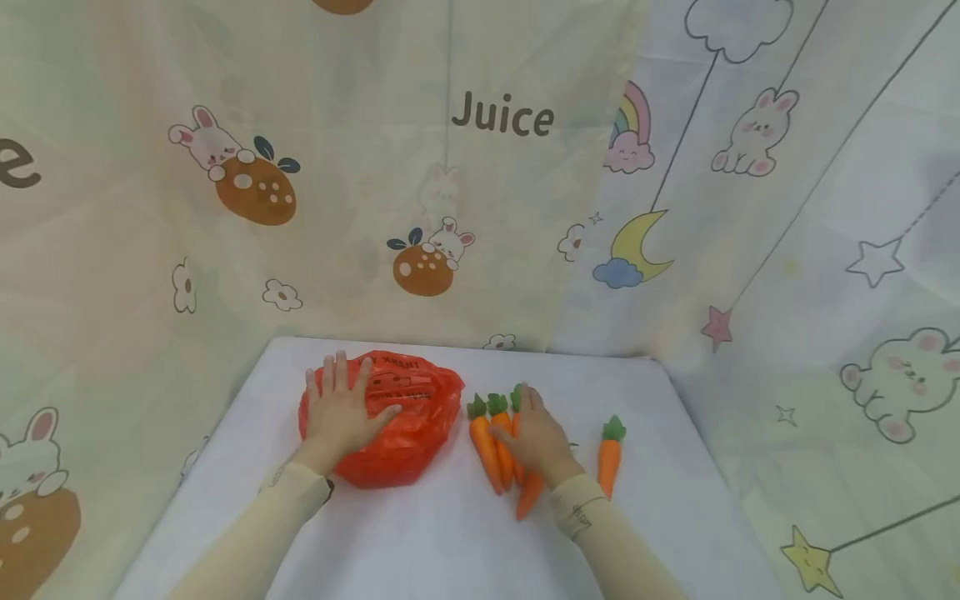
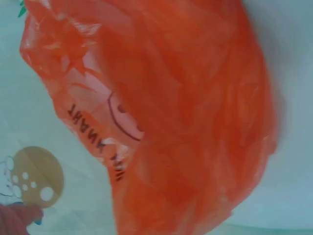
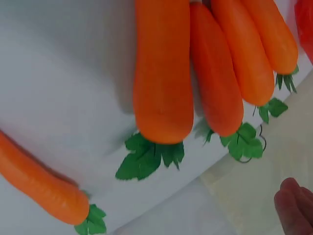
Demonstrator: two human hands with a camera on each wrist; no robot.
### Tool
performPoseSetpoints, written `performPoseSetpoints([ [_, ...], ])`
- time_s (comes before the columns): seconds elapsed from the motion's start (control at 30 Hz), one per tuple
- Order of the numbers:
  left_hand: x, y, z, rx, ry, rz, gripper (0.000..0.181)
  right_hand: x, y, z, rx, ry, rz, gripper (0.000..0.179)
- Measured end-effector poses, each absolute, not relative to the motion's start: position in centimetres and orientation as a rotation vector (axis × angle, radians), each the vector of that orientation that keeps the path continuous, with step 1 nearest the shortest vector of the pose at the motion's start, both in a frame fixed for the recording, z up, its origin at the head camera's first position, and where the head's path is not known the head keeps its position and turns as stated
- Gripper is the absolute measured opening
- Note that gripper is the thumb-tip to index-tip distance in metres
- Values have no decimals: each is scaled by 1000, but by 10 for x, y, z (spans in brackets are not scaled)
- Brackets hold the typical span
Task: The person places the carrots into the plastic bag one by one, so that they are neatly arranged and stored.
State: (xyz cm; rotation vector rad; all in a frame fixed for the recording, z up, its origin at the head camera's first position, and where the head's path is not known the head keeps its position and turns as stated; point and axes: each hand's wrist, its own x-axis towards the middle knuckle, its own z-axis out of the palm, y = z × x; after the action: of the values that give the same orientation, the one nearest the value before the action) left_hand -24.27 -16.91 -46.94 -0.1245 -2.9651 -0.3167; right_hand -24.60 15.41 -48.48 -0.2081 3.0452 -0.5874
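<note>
A red plastic bag (image 1: 408, 454) with printed lettering and a drawn face lies crumpled on the left of the table. My left hand (image 1: 337, 417) rests on its top with fingers spread; in the left wrist view only a blurred fingertip (image 2: 22, 215) shows beside the bag (image 2: 195, 122). Right of it, several orange carrots (image 1: 483, 446) with green leafy tops lie side by side. Over the rightmost of these is my right hand (image 1: 538, 437), its fingers extended, partly covering a carrot (image 1: 530, 497). Whether it touches them is hard to tell.
A separate carrot (image 1: 610, 462) lies to the right of my right hand. The white table (image 1: 420, 550) is bordered by hanging cloth (image 1: 360, 275) printed with rabbits, flowers and stars, at the back and both sides.
</note>
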Motion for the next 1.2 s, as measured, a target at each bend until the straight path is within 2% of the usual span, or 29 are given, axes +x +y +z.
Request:
performPoseSetpoints([
  [0.2, -241, -189, -478, -7, -2844, -399, 106, -246, 137, -497, -174, 2980, -641, 98],
  [0.37, -242, -200, -484, 111, -2751, -562, 115, -248, 128, -504, -220, 2977, -712, 89],
  [0.53, -241, -214, -494, 299, -2645, -877, 125, -252, 116, -513, -193, 2973, -708, 79],
  [0.7, -236, -225, -504, 585, -2550, -1396, 131, -257, 104, -520, -156, 2966, -650, 77],
  [0.9, -233, -226, -511, 793, -2423, -1851, 123, -261, 103, -526, -182, 2954, -614, 76],
  [1.13, -231, -222, -527, 794, -2338, -1977, 108, -266, 100, -536, -280, 2970, -612, 41],
  [1.2, -230, -221, -531, 803, -2323, -1968, 103, -268, 99, -540, -288, 2977, -588, 38],
])
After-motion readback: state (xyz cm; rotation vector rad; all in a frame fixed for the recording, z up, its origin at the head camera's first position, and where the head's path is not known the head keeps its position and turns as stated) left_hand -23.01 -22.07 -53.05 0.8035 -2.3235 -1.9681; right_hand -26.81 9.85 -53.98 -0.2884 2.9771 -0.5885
